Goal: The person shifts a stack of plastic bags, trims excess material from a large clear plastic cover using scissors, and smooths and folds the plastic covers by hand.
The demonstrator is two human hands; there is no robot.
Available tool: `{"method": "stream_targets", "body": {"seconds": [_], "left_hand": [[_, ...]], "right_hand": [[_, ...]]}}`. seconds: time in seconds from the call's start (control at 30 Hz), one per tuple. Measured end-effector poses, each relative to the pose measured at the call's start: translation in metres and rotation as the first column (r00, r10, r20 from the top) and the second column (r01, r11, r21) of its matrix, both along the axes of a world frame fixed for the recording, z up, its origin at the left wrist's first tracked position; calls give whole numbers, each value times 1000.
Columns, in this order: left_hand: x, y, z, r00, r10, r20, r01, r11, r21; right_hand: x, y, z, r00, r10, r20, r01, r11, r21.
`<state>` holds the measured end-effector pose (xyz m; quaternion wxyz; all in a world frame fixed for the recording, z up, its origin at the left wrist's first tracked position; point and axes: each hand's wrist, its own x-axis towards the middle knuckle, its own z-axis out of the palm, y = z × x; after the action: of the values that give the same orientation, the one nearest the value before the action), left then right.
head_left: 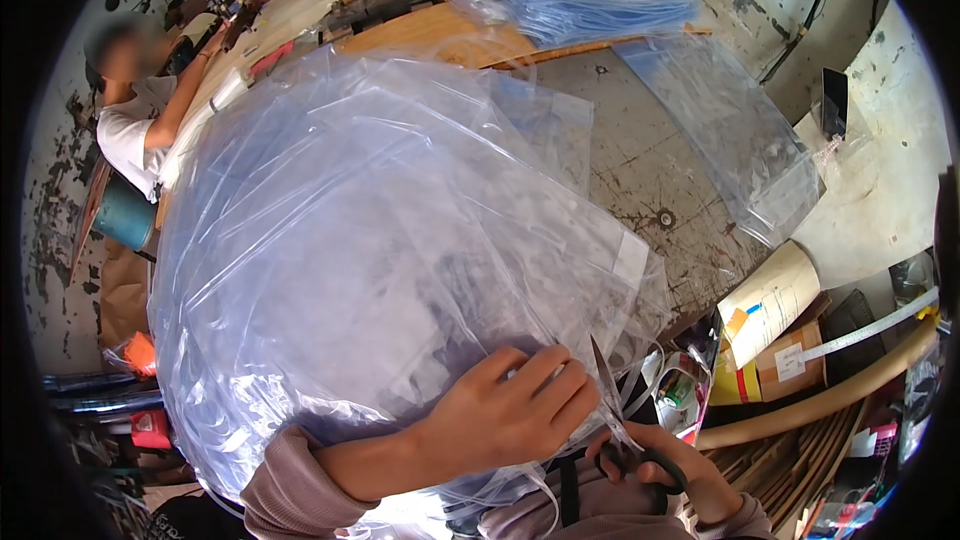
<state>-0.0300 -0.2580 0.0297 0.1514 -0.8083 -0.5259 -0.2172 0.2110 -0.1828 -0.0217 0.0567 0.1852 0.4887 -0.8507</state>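
Note:
A big heap of clear plastic sheets (pixel 340 210) fills the middle of the view. My left hand (pixel 510 410) lies over its lower right edge, fingers bent and pressed on the plastic near its corner. Just right of it, my right hand (pixel 665 460) grips black-handled scissors (pixel 612 395) by the loops, with the blades pointing up and slightly parted beside my left fingertips. Thin clear strips hang around the scissors. What the blades touch is too small to tell.
A stack of bluish plastic (pixel 600 0) sits at the back of the worn table (pixel 650 170). One flat clear sheet (pixel 740 130) lies at right. Another person (pixel 135 130) is at the left. A cardboard box (pixel 790 365) and a curved tube (pixel 830 400) are at lower right.

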Motion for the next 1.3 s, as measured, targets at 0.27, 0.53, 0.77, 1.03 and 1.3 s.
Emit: {"method": "stream_targets", "body": {"seconds": [0.27,0.53,0.77,1.03,1.3], "left_hand": [[-1,-4,1,900,169,403,-38,949,-313],[-5,-5,6,856,258,448,-85,925,-370],[4,-17,26,965,245,-92,-261,903,-341],[2,-9,11,958,287,-24,-282,920,-273],[0,-7,7,946,285,152,-238,933,-271]], "right_hand": [[-6,-1,-3,999,1,-50,3,997,71],[-6,2,6,1000,2,6,-2,992,129],[5,-10,19,994,-36,100,31,998,55],[6,-5,22,980,-29,197,2,991,136],[-3,5,8,990,57,127,-100,926,364]]}}
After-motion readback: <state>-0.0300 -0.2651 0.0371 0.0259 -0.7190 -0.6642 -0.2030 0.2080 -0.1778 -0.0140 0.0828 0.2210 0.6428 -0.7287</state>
